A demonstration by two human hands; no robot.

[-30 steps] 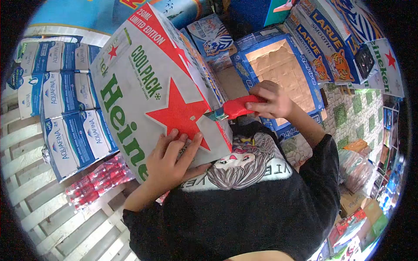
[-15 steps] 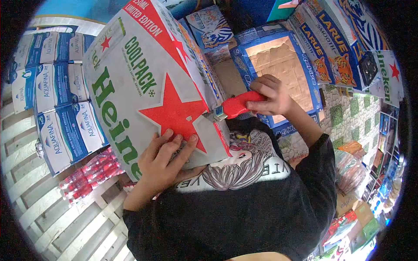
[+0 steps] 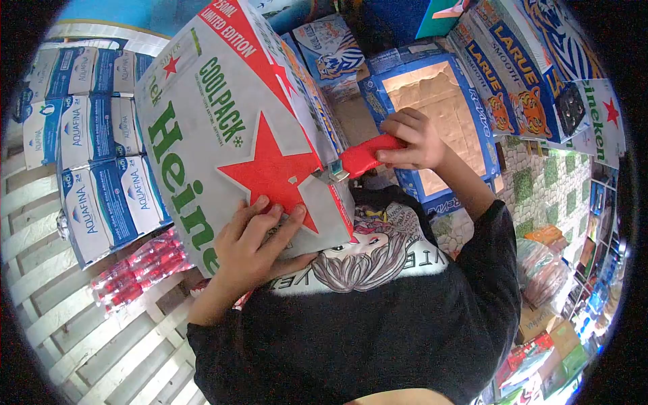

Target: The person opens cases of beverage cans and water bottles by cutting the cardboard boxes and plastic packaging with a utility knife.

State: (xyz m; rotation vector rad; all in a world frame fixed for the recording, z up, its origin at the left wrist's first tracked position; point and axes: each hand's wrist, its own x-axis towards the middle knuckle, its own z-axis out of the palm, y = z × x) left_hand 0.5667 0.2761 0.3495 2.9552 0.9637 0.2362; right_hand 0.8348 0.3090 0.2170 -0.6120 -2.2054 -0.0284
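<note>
A large white and green Heineken carton [image 3: 202,135] with a red star leans in front of my chest. My left hand [image 3: 260,233] lies on its printed face near the lower edge, fingers spread over the bottom of the star. My right hand [image 3: 413,140] is wrapped round a red-handled cutter [image 3: 364,156]. The metal end of the cutter touches the carton's right edge, beside the star's right tip, where the cardboard has a cut. A small hole shows in the star.
Stacked Aquafina cartons [image 3: 88,148] and red-wrapped bottles [image 3: 142,270] are at left. A blue Revive carton [image 3: 432,121] lies beyond my right hand, with Larue cartons [image 3: 513,74] at the upper right. A slatted white surface [image 3: 121,358] is at lower left.
My right hand and the red cutter have shifted slightly up and to the left along the carton's edge. My left hand stays on the carton face.
</note>
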